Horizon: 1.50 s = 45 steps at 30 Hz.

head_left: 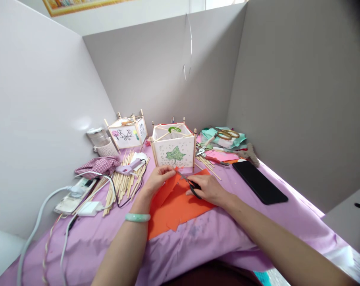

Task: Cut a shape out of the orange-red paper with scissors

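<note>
My right hand (206,190) grips a pair of black-handled scissors (194,187), fingers wrapped round the loops. Their blades point up and left, at the edge of a piece of orange paper. Between the fingertips of my left hand (160,178) that orange paper (164,192) is pinched, at its upper end. Beneath both hands a larger orange sheet (182,212) lies on the purple cloth. Just beyond stands a lantern (174,153) of wooden sticks and white panels, with a green leaf drawn on the front and a green loop on top.
A second lantern (126,135) stands back left, near a glass jar (98,137). Wooden sticks (123,182), a lilac glue gun (128,167), a power strip (75,194) and cables lie left. On the right are a black phone (260,182), red-handled pliers (215,159) and gold-handled scissors (227,134). Grey partitions enclose the table.
</note>
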Each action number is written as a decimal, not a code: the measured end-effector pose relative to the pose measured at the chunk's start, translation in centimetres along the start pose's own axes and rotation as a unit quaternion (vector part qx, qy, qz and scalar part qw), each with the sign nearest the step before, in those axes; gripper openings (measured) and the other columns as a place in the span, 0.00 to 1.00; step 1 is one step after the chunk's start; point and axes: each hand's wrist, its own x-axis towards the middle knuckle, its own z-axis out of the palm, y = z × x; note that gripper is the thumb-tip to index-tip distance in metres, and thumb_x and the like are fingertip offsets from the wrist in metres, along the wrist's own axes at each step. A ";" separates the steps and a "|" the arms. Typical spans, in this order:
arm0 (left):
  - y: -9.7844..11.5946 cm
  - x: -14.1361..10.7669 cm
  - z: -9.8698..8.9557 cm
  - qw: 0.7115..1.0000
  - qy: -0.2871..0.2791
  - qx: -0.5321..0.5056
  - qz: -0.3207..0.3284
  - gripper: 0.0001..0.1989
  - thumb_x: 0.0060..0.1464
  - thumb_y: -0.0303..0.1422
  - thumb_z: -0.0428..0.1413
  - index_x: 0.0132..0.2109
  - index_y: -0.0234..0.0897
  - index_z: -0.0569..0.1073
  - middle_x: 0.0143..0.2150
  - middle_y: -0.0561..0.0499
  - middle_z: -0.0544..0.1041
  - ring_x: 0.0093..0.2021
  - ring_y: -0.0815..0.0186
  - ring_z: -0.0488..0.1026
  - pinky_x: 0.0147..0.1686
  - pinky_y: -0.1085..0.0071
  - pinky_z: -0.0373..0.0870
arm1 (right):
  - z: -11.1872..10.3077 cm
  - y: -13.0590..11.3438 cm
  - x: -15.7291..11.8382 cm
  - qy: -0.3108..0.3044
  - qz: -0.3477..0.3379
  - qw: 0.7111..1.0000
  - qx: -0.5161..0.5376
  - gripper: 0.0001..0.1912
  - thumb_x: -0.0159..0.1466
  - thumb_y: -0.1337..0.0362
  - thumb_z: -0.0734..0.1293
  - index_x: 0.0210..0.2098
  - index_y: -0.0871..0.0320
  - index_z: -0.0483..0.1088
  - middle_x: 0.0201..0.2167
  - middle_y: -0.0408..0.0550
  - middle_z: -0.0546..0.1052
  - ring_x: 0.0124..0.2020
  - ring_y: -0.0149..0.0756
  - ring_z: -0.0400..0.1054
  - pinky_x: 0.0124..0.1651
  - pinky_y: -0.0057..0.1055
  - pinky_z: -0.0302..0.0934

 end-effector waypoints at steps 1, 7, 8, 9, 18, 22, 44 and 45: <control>0.0 0.0 0.0 1.000 -0.001 0.003 0.000 0.10 0.43 0.35 0.61 0.29 0.31 0.71 0.25 0.54 0.71 0.25 0.73 0.64 0.27 0.77 0.58 | 0.0 0.0 0.0 0.002 0.001 1.000 0.001 0.22 0.58 0.49 0.65 0.44 0.59 0.69 0.35 0.49 0.76 0.35 0.36 0.70 0.37 0.27 0.59; -0.1 0.0 0.2 1.000 -0.010 0.002 -0.013 0.11 0.43 0.36 0.62 0.29 0.31 0.72 0.26 0.52 0.72 0.25 0.72 0.65 0.27 0.76 0.58 | 0.0 0.0 0.0 0.008 0.001 1.000 0.002 0.22 0.58 0.49 0.65 0.44 0.58 0.69 0.35 0.49 0.76 0.35 0.36 0.70 0.37 0.28 0.58; -0.1 0.0 0.2 1.000 -0.010 0.000 -0.015 0.11 0.43 0.36 0.62 0.29 0.31 0.72 0.26 0.52 0.73 0.26 0.71 0.66 0.28 0.76 0.59 | 0.0 0.0 0.0 0.008 0.000 1.000 0.000 0.22 0.58 0.49 0.65 0.44 0.58 0.69 0.35 0.49 0.76 0.35 0.36 0.70 0.37 0.28 0.58; -0.1 0.0 0.1 1.000 -0.011 -0.002 -0.017 0.11 0.43 0.36 0.62 0.30 0.32 0.72 0.26 0.52 0.73 0.26 0.71 0.67 0.28 0.75 0.60 | 0.0 0.0 0.0 0.008 0.000 1.000 0.000 0.22 0.58 0.49 0.65 0.44 0.58 0.69 0.35 0.49 0.76 0.35 0.36 0.70 0.36 0.28 0.58; -0.4 0.1 0.0 1.000 -0.011 0.009 -0.007 0.11 0.44 0.37 0.61 0.30 0.32 0.72 0.26 0.53 0.73 0.26 0.72 0.66 0.28 0.76 0.59 | 0.0 0.0 0.0 0.004 -0.003 1.000 -0.007 0.22 0.58 0.50 0.65 0.45 0.58 0.68 0.34 0.48 0.76 0.34 0.36 0.70 0.35 0.27 0.57; -0.3 0.1 0.1 1.000 -0.015 0.009 0.000 0.11 0.44 0.36 0.61 0.31 0.31 0.73 0.27 0.52 0.73 0.28 0.70 0.68 0.31 0.75 0.61 | 0.1 0.0 -0.1 0.008 -0.004 1.000 -0.006 0.22 0.58 0.50 0.65 0.45 0.58 0.68 0.35 0.49 0.76 0.34 0.36 0.70 0.36 0.27 0.58; -0.4 0.2 0.1 1.000 -0.013 0.024 0.004 0.11 0.44 0.37 0.60 0.30 0.32 0.73 0.27 0.52 0.73 0.27 0.70 0.67 0.30 0.75 0.60 | 0.5 0.4 0.0 0.008 0.001 1.000 0.001 0.23 0.58 0.50 0.65 0.47 0.58 0.68 0.34 0.49 0.75 0.35 0.36 0.70 0.38 0.28 0.59; -0.5 0.2 0.1 1.000 -0.014 0.025 0.002 0.11 0.44 0.37 0.60 0.30 0.32 0.72 0.26 0.52 0.73 0.27 0.70 0.66 0.29 0.75 0.60 | 0.5 0.4 0.0 0.008 0.001 1.000 0.000 0.23 0.58 0.50 0.65 0.47 0.58 0.68 0.34 0.49 0.75 0.34 0.36 0.70 0.38 0.28 0.59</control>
